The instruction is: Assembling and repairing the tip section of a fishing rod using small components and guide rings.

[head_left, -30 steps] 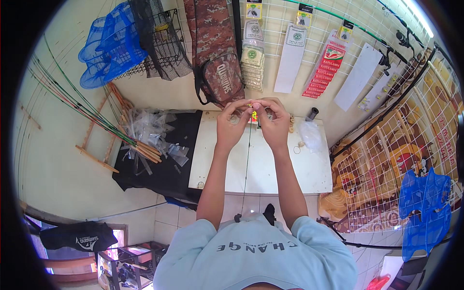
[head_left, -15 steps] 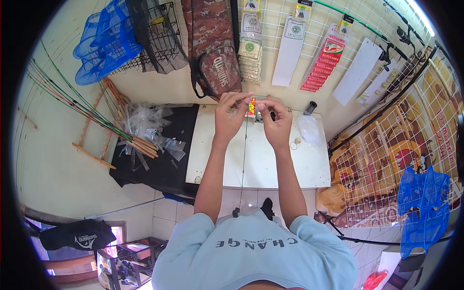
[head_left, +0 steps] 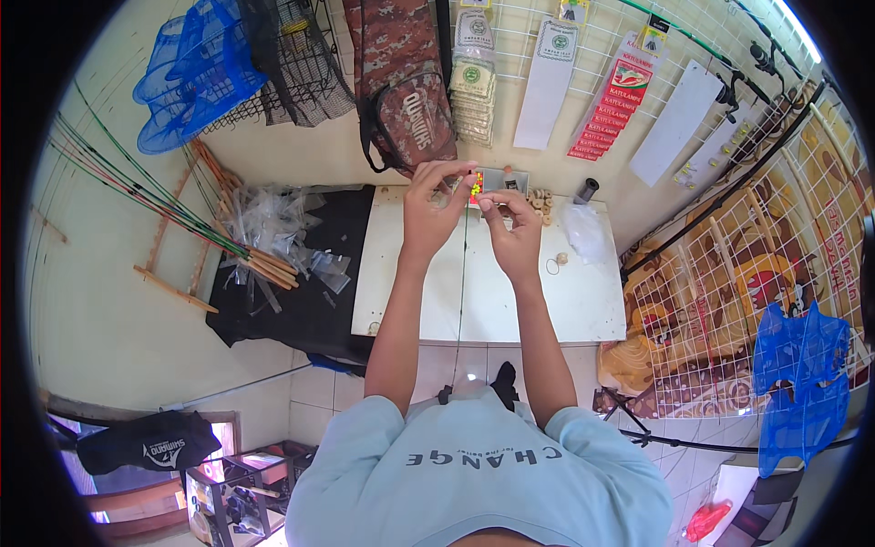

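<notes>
A thin dark rod rises from near my lap, across the white table, up to between my hands. My left hand is closed in a pinch near its upper end, thumb and index finger meeting. On the right, my right hand also pinches with thumb and index fingertips, a little lower. What either pinch holds is too fine to make out. Just beyond the fingers lies a small box of bright red and yellow pieces, partly covered by them. Beside it sits a grey tray with small items.
Under my hands is the white table. Right of the tray are small tan rings, a black cylinder and a clear plastic bag. Plastic packets and wooden-handled rods are at left. A camouflage bag stands behind.
My right hand has lowered slightly and shifted left, showing more of the grey tray and the tan rings. My left hand keeps its pinch and has moved little.
</notes>
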A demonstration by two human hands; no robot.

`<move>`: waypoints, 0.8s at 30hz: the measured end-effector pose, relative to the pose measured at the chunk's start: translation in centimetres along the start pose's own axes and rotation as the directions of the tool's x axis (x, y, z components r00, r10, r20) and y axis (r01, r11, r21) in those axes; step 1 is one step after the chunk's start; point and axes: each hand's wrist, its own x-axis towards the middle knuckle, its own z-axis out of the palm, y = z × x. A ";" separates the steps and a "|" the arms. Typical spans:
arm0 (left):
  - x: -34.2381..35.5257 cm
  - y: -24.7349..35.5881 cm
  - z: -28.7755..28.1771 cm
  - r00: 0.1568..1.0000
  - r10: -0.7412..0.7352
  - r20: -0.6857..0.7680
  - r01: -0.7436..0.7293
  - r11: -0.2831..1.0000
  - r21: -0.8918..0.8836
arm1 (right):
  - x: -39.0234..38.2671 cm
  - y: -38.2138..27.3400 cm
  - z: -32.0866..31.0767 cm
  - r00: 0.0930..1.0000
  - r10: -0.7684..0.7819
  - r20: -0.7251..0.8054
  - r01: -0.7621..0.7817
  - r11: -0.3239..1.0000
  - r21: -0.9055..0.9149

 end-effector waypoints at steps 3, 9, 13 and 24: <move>-0.1 -0.1 -0.3 1.000 -0.024 -0.006 0.024 1.000 -0.012 | -0.3 0.1 0.3 1.000 0.010 0.016 -0.010 1.000 0.014; -0.3 0.3 -0.5 1.000 0.011 -0.010 -0.011 1.000 0.016 | -0.7 0.4 0.4 1.000 0.012 0.019 -0.011 1.000 -0.015; -0.5 0.2 -0.4 1.000 0.013 -0.011 -0.013 1.000 0.010 | -1.1 1.1 0.4 0.999 0.048 0.006 -0.048 0.999 -0.006; -1.5 0.0 -0.4 0.999 -0.037 0.006 0.037 0.999 -0.027 | -1.5 0.4 0.2 0.999 0.054 0.006 -0.054 0.995 0.081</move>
